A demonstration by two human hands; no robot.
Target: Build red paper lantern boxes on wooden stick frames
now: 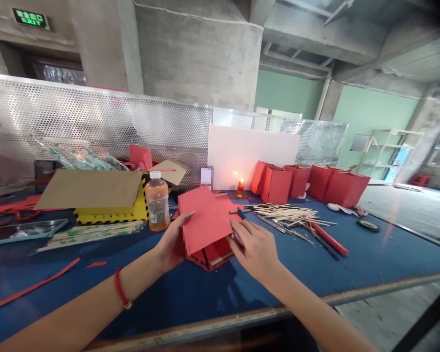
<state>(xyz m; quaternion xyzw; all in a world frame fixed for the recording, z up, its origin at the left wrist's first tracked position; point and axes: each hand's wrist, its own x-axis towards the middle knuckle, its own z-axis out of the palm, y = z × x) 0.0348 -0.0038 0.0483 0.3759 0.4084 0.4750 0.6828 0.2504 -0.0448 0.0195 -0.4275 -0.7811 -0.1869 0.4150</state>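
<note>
A red paper box (206,220) stands tilted between my hands near the table's front edge, a loose-looking sheet across its top. Dark edges and a pale wooden strip show in its open near side. My left hand (171,240) grips the box's left side, with the thumb laid on the red paper. At the right edge, my right hand (255,248) has its fingers curled against the box; their tips are partly hidden. Behind the box burns a small red candle (241,187) on a yellowish base.
Thin wooden sticks (289,213) lie to the right, beside a red rod (328,238) and a tape roll (368,225). Several red paper boxes (276,186) stand behind. An orange drink bottle (157,205) and a yellow carton (108,215) are left. Red scissors (24,215) lie farther left.
</note>
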